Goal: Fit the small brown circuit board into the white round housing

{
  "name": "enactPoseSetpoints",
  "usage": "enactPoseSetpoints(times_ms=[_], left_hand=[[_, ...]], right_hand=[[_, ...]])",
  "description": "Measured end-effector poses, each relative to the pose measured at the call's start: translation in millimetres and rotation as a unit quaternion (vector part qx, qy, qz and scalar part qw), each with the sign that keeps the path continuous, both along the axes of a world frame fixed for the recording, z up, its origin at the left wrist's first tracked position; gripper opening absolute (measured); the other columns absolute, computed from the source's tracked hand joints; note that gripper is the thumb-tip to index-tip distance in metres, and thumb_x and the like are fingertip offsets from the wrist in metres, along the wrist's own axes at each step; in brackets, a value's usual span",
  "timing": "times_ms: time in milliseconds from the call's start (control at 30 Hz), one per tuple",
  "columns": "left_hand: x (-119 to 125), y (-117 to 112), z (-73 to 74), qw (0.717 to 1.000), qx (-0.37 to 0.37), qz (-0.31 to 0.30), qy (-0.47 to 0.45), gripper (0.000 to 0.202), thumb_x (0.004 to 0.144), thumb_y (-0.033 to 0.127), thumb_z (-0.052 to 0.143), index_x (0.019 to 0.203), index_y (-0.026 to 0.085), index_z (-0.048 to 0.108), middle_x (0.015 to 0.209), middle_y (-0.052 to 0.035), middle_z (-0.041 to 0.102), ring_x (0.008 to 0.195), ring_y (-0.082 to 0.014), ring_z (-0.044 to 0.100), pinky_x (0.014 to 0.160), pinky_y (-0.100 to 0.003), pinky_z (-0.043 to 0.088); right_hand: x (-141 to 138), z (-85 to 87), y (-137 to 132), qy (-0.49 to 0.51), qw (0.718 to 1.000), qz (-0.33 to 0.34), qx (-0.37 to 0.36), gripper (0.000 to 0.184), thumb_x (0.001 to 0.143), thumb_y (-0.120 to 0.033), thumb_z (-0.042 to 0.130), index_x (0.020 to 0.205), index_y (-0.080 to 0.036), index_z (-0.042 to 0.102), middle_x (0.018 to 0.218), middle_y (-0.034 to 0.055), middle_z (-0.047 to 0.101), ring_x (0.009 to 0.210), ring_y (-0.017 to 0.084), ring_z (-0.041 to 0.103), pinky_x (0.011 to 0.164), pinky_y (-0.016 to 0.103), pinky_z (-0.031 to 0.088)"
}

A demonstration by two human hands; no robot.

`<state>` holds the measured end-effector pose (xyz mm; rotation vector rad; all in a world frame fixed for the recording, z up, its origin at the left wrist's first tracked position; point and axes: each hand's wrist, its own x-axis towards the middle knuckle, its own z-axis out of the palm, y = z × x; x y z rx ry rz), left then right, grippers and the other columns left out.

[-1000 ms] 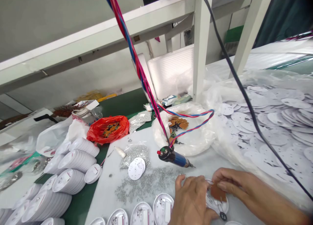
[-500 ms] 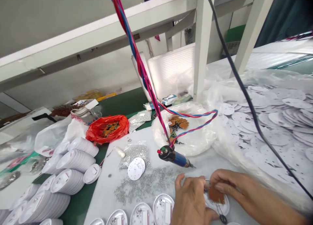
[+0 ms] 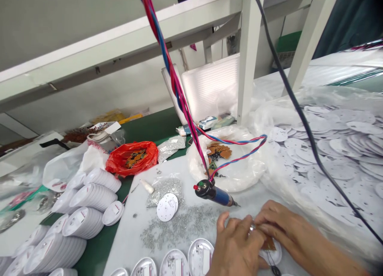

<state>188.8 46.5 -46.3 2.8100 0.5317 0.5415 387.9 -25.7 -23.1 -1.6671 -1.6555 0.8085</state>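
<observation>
My left hand (image 3: 236,246) and my right hand (image 3: 289,228) meet low at the right, their fingers bunched over a brown circuit board (image 3: 269,244). The right fingers cover most of the board, and a small silver metal part (image 3: 253,227) shows between the hands. Below them lies a round white plastic casing (image 3: 273,253), mostly hidden, with a thin dark wire (image 3: 274,268) hanging from the work. An electric screwdriver (image 3: 213,193) with a blue grip lies just above my left hand, untouched.
Loose screws (image 3: 179,231) are scattered on the white table, near a screw bag (image 3: 164,192) and white discs (image 3: 166,207). White casings (image 3: 199,257) line the near edge, with stacks (image 3: 85,212) at left. Paper discs (image 3: 338,148) fill plastic at right. Overhead cables hang down.
My hands have closed together over the brown board, which is now mostly hidden. The right hand has moved slightly up and left. The screwdriver stays in place.
</observation>
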Motion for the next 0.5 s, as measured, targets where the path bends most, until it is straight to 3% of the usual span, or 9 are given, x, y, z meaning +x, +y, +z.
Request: enactPoseSetpoints(times_ms=[200, 500], left_hand=[[-1.1, -0.3, 0.7, 1.000, -0.002, -0.008, 0.025, 0.038, 0.090, 0.043, 0.086, 0.117, 0.020, 0.072, 0.136, -0.0123, 0.074, 0.104, -0.0270, 0.077, 0.108, -0.057, 0.056], [1.5, -3.6, -1.4, 0.999, -0.013, -0.001, 0.031, 0.045, 0.085, 0.048, 0.089, 0.117, 0.021, 0.072, 0.133, -0.0124, 0.075, 0.102, -0.0273, 0.077, 0.108, -0.058, 0.057]], right_hand=[[3.0, 8.3, 0.2, -0.009, 1.000, 0.011, -0.024, 0.035, 0.106, -0.034, 0.044, 0.087, -0.025, 0.072, 0.090, 0.0060, 0.069, 0.085, 0.022, 0.068, 0.081, 0.035, 0.057], [4.2, 1.0, 3.3, -0.029, 0.999, 0.011, -0.016, 0.035, 0.105, -0.030, 0.042, 0.086, -0.024, 0.071, 0.089, 0.0064, 0.069, 0.085, 0.022, 0.068, 0.080, 0.034, 0.056]])
